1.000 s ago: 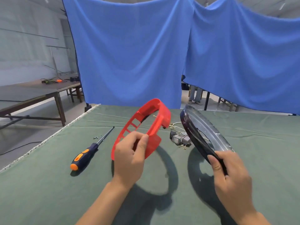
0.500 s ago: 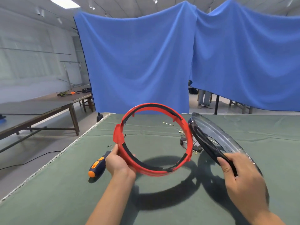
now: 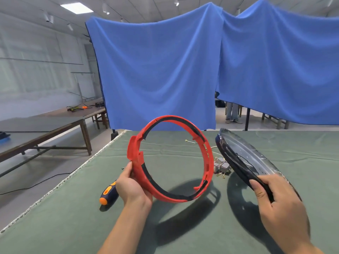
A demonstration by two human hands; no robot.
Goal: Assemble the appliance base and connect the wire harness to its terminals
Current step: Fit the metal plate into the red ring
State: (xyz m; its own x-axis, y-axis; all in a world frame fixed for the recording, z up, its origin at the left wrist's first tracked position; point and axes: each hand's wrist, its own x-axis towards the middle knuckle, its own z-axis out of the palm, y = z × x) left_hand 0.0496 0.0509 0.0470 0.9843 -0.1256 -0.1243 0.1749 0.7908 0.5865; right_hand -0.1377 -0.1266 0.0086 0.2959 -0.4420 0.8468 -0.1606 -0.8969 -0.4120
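Holding both halves of the base up off the green table cover, you have the 2 parts side by side and not yet joined. Your left hand grips the red ring at its lower-left rim, fingers curled behind it and thumb along the outer edge, so the ring stands nearly upright with its opening toward you; that looks chosen to let you check the black strip lining its inside and find the notched tab on its left side. Just right of the red ring, your right hand pinches the near edge of the dark round plate, thumb on the black rim, fingers wrapped behind, with the plate tilted edge-on and its glossy face turned away to the right. The 2 parts sit close but apart. Behind the red ring's right rim, the wire harness lies on the cover with its grey connector blocks and loose leads, untouched; 1 stray lead lies farther back, seen through the ring. Left of the red ring, partly hidden by your left hand, the screwdriver rests flat, within easy reach for fastening. Likely next comes matching the ring's tabs to the plate's rim.
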